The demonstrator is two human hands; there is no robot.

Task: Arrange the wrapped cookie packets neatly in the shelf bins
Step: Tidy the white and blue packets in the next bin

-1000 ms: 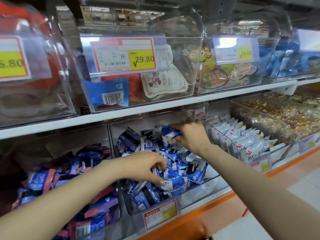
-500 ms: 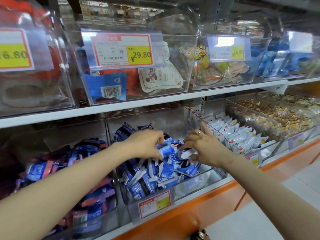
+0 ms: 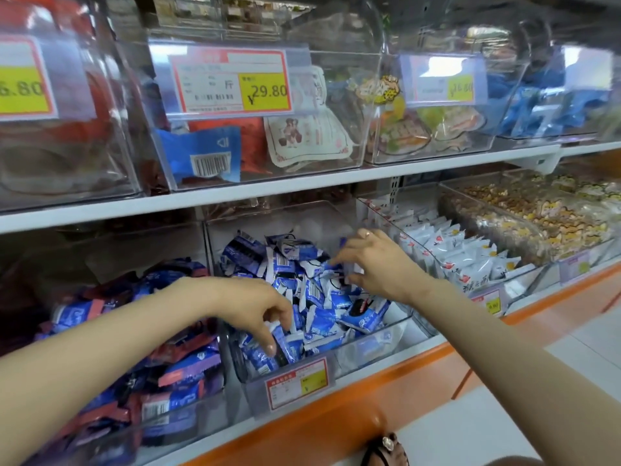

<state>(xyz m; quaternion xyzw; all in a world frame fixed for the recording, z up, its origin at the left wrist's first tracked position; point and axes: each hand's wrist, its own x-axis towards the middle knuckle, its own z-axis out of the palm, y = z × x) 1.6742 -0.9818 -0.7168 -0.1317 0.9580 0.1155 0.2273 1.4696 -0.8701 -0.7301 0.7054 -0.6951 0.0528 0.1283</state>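
Observation:
A clear plastic bin [image 3: 400, 322] on the lower shelf holds a loose heap of blue-and-white cookie packets [image 3: 312, 290]. My left hand [image 3: 258, 306] reaches into the front left of the heap, fingers pointing down and pinching a blue packet near the bin's front wall. My right hand [image 3: 373, 264] is over the right side of the heap, fingers curled round a blue-and-white packet held just above the pile.
To the left, another bin [image 3: 188, 412] holds blue-and-red packets. To the right are a bin of white packets [image 3: 463, 257] and a bin of nut bars [image 3: 544, 223]. An upper shelf [image 3: 302, 188] carries clear bins with price tags. An orange ledge [image 3: 369, 395] runs below.
My left hand dropped from the top of the heap to the front left of the bin. My right hand shifted slightly up and back, still at the right side of the pile.

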